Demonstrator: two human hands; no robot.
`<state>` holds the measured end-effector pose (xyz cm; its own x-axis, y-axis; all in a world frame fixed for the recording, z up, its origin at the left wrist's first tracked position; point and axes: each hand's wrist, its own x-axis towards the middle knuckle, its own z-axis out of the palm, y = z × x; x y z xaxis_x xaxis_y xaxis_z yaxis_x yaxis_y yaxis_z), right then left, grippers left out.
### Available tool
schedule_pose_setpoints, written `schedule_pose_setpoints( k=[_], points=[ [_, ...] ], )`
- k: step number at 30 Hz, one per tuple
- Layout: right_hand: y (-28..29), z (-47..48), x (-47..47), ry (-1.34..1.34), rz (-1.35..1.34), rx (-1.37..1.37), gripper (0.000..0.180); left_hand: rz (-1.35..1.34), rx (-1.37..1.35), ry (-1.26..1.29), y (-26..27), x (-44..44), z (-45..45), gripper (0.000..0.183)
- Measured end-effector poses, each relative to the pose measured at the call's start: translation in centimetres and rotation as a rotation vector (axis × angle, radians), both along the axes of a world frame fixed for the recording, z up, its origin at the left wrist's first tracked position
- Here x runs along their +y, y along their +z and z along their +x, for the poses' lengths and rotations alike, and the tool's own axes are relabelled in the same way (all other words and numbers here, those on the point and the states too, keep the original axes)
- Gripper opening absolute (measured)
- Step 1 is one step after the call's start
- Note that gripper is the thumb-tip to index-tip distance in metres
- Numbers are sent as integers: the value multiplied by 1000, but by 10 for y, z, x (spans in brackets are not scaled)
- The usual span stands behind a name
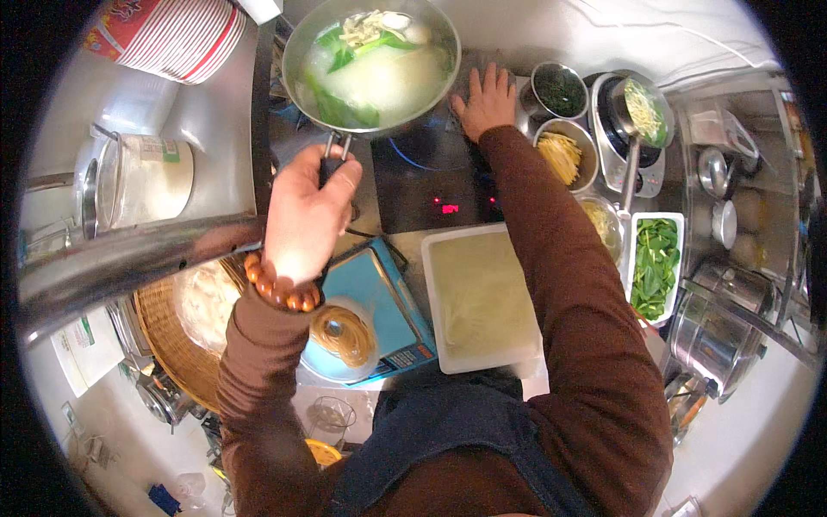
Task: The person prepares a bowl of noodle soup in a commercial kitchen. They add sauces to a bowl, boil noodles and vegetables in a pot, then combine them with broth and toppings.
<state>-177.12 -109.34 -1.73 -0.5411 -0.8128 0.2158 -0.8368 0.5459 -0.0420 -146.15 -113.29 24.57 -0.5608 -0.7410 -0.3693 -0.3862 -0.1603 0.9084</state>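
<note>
My left hand (309,203), with a beaded bracelet (278,287) at its wrist, grips the handle (336,147) of a metal pan (296,64). In the pan, green leaves and pale shredded food lie in cloudy liquid. An induction cooktop (410,207) with a lit red display is below, and the pan appears lifted off it toward the far left. Fingers spread, my right hand (489,106) reaches to the cooktop's far right edge, close to the pan's rim. Whether it touches the surface I cannot tell. Nothing shows in it.
Right of the cooktop stand bowls of dark greens (559,90) and yellow strips (559,157), a second burner (610,161) with a small pan, and leafy greens (655,268). Nearer are a white tray (428,291), noodles (342,336) and a wicker basket (158,329). A metal rail (142,258) crosses the left.
</note>
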Motion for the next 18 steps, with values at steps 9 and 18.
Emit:
schedule_pose_setpoints(
  k=[9,18],
  points=[
    [18,144,16,911,-75,-346,67,117,11,-42,-2,3,2,12],
    [29,22,133,951,273,-200,65,176,-13,-58,-4,26,31,7]
  ],
)
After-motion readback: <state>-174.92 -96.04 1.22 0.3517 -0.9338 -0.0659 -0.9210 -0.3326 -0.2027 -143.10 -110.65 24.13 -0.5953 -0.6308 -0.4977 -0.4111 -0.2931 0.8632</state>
